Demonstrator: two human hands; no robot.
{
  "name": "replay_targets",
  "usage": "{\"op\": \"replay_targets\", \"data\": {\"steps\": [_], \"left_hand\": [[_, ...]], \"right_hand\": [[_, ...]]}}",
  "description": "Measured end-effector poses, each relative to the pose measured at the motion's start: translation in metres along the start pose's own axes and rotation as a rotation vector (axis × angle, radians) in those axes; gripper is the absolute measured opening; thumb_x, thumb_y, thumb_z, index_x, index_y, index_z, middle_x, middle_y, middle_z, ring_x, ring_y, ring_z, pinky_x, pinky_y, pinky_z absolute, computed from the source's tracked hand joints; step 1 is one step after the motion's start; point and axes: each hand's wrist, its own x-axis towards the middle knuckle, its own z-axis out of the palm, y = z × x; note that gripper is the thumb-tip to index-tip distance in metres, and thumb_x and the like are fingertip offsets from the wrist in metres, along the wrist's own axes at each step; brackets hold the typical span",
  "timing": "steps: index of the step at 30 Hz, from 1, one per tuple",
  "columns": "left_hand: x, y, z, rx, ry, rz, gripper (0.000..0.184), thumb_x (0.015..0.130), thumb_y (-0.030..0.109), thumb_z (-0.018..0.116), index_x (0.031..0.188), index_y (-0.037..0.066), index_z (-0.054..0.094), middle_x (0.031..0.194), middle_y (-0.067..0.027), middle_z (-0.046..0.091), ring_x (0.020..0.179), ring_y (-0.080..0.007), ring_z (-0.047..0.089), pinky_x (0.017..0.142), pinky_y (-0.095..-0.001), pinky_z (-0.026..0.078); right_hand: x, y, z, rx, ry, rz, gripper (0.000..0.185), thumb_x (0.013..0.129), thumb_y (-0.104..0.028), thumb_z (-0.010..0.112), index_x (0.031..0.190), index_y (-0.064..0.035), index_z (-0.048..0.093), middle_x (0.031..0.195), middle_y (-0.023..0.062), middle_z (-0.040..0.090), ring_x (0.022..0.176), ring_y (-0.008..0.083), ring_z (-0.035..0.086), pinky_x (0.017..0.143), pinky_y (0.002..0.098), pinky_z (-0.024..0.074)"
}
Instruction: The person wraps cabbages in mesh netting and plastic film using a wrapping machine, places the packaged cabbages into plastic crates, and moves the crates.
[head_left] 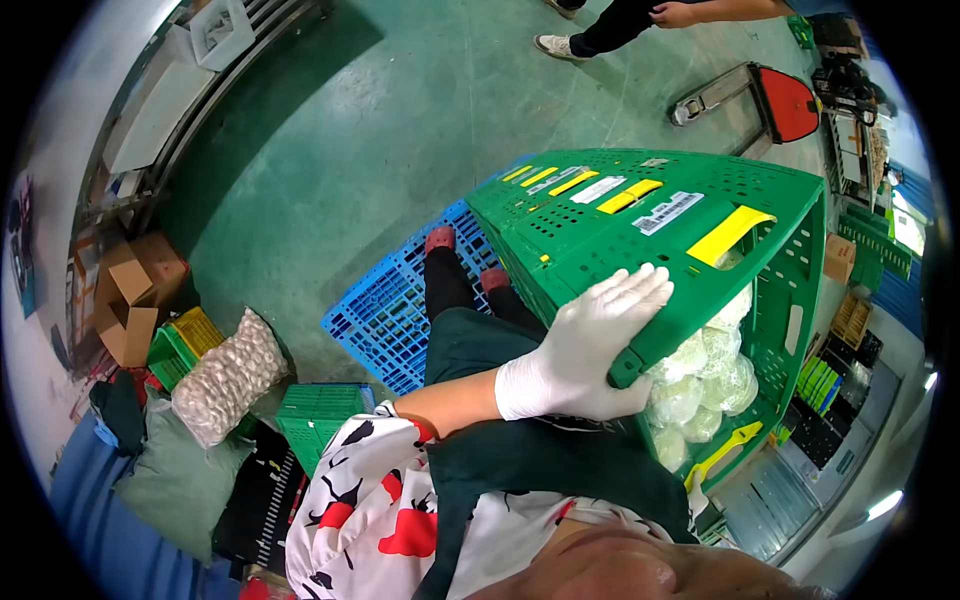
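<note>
My left hand (605,345), in a white glove, lies with straight fingers against the outer side of a tall stack of green crates (600,225). Its thumb is spread apart near the crate's dark corner. Yellow strips and white labels mark the stack's side. Round pale-green vegetables in clear wrap (705,380) fill the open top crate, to the right of my hand. A sliver of white (696,493) shows by the crate's yellow handle (725,450); it may be my right glove, but its fingers are hidden.
Below are my feet on a blue pallet (375,315). A person (610,30) walks at the top, near a red pallet jack (788,105). At left are a cardboard box (135,300), a net sack of pale bulbs (230,378) and a metal-framed table (180,110). Another green crate (320,415) stands nearby.
</note>
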Motion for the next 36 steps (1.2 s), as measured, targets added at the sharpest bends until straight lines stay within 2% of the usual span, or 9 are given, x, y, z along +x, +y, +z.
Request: {"op": "replay_targets", "data": {"steps": [10,13,16,20,25,30,33,35,36], "left_hand": [[-0.054,0.024,0.006,0.035,0.163,0.052,0.084,0.056,0.007,0.061,0.137,-0.011,0.049,0.140,-0.0312,0.051,0.135,-0.0429,0.048,0.115,-0.0485,0.035],[-0.070,0.033,0.007,0.051,0.165,0.026,0.085,0.055,0.007,0.061,0.137,-0.011,0.049,0.140,-0.0313,0.050,0.134,-0.0432,0.048,0.115,-0.0483,0.035],[-0.083,0.047,0.003,0.036,0.122,-0.058,0.084,0.054,0.006,0.059,0.135,-0.013,0.049,0.141,-0.0310,0.050,0.134,-0.0438,0.048,0.115,-0.0478,0.035],[-0.072,0.039,0.014,0.097,0.186,0.017,0.081,0.055,0.005,0.060,0.134,-0.012,0.050,0.137,-0.0311,0.053,0.131,-0.0439,0.051,0.113,-0.0477,0.038],[-0.008,0.003,0.047,0.101,0.334,0.174,0.067,0.067,0.016,0.070,0.128,-0.010,0.056,0.129,-0.0298,0.060,0.122,-0.0431,0.058,0.107,-0.0455,0.045],[-0.015,-0.005,0.023,-0.095,0.150,0.086,0.073,0.076,0.027,0.066,0.140,-0.003,0.048,0.145,-0.0253,0.049,0.137,-0.0363,0.046,0.116,-0.0426,0.034],[-0.007,-0.054,-0.012,-0.344,0.249,0.054,0.048,0.097,0.027,0.051,0.136,-0.002,0.053,0.138,-0.0199,0.057,0.130,-0.0278,0.053,0.112,-0.0375,0.038],[0.010,-0.095,-0.033,-0.218,0.246,-0.295,0.042,0.103,0.025,0.043,0.134,0.000,0.057,0.128,-0.0157,0.065,0.121,-0.0229,0.059,0.107,-0.0336,0.043],[0.021,-0.124,-0.031,-0.207,0.156,-0.317,0.042,0.103,0.025,0.044,0.134,0.001,0.057,0.124,-0.0141,0.067,0.118,-0.0218,0.061,0.104,-0.0322,0.044]], "right_hand": [[0.037,0.024,-0.012,0.150,-0.072,-0.247,0.064,0.083,-0.048,0.078,0.077,0.0154,0.070,0.066,0.0058,0.061,0.059,0.0135,0.051,0.055,0.0350,0.0432],[0.041,0.022,-0.017,0.074,-0.094,-0.229,0.063,0.087,-0.044,0.076,0.089,0.0181,0.069,0.071,0.0082,0.063,0.064,0.0143,0.054,0.059,0.0345,0.0451],[0.051,0.023,-0.020,0.183,-0.131,-0.273,0.063,0.084,-0.047,0.078,0.075,0.0153,0.069,0.062,0.0058,0.060,0.058,0.0134,0.050,0.053,0.0358,0.0422],[0.035,0.022,-0.016,0.099,-0.046,-0.281,0.062,0.085,-0.046,0.077,0.074,0.0146,0.070,0.061,0.0052,0.060,0.057,0.0137,0.050,0.052,0.0359,0.0418],[0.029,0.019,-0.013,0.114,-0.037,-0.226,0.062,0.084,-0.047,0.078,0.076,0.0137,0.070,0.064,0.0060,0.061,0.056,0.0150,0.050,0.053,0.0360,0.0432],[0.037,0.020,-0.012,0.021,0.012,-0.175,0.062,0.083,-0.046,0.079,0.081,0.0150,0.070,0.069,0.0078,0.063,0.060,0.0153,0.054,0.056,0.0358,0.0463],[0.033,0.020,-0.003,0.099,0.008,-0.173,0.061,0.083,-0.045,0.079,0.083,0.0155,0.071,0.070,0.0080,0.064,0.060,0.0153,0.053,0.057,0.0357,0.0467],[0.038,0.025,0.000,0.095,0.020,-0.174,0.058,0.083,-0.042,0.080,0.083,0.0154,0.071,0.070,0.0081,0.064,0.060,0.0152,0.053,0.057,0.0355,0.0462],[0.038,0.026,0.000,0.108,0.010,-0.188,0.057,0.083,-0.041,0.080,0.083,0.0154,0.071,0.070,0.0080,0.064,0.060,0.0152,0.053,0.057,0.0354,0.0461]]}}
